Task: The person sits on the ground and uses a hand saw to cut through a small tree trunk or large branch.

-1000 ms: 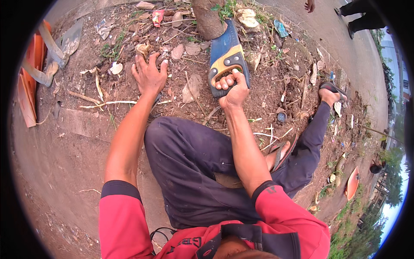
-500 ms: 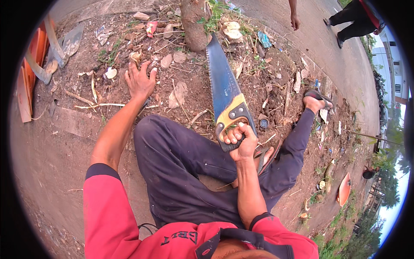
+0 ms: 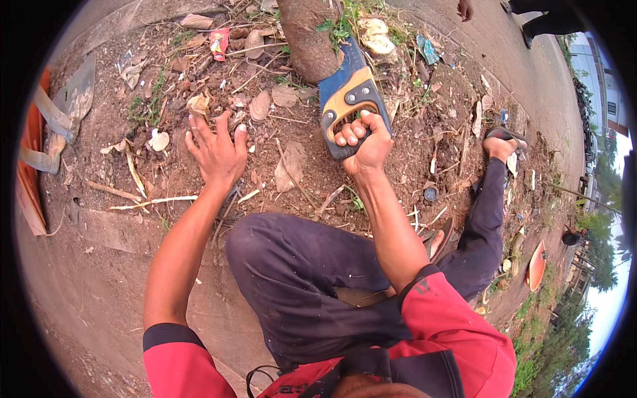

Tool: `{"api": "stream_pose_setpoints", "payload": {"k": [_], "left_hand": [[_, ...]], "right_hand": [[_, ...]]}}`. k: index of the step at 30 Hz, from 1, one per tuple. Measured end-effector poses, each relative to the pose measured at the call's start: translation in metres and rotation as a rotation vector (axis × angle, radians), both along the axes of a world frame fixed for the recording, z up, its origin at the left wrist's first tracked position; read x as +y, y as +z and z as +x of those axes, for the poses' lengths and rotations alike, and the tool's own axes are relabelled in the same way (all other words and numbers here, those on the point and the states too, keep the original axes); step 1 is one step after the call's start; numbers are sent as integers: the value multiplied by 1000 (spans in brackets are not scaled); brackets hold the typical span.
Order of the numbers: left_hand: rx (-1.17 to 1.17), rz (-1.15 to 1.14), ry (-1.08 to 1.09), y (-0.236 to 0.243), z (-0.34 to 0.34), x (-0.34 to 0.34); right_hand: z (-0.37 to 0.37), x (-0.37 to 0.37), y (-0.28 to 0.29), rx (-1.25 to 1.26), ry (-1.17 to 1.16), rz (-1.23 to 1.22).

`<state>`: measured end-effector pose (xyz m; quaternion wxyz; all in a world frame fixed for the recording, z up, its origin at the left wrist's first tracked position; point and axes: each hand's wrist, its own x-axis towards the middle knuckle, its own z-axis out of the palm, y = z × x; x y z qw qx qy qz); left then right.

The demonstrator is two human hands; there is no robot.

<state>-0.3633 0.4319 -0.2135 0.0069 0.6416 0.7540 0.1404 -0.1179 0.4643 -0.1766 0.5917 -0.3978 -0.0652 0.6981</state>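
Note:
My right hand (image 3: 366, 142) is closed around the black and tan handle of a handsaw (image 3: 352, 88). The saw's blue blade points away from me, along the right side of a tree trunk (image 3: 307, 41). Its teeth face left, toward the trunk's base. Green weeds and the trunk hide the far end of the blade, and whether the teeth cut into the wood I cannot tell. My left hand (image 3: 217, 151) rests on the littered soil to the left, fingers spread and holding nothing. Just past its fingertips lies a crumpled dry leaf (image 3: 198, 104).
Dry leaves, twigs and a red wrapper (image 3: 219, 44) litter the soil. Pale cut wood (image 3: 376, 36) lies right of the trunk. At the far left are an orange object (image 3: 31, 179) and grey straps. Another person's dark-trousered legs (image 3: 554, 18) stand at the upper right.
My right hand has pushed the saw away from me, bringing its blade alongside the trunk. My left hand stays on the ground. The view has shifted slightly.

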Motion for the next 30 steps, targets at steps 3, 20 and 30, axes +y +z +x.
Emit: {"api": "stream_pose_setpoints", "payload": {"k": [3,20,30], "left_hand": [[-22,46,12,7,1,-19],[17,29,81,45,31,-53],[22,4,18,-7,11,-7]], "right_hand": [[5,-20,9,43,-91,26],[78,-171,69,76,5,-31],[82,-162,42,-139,134,-18]]}}
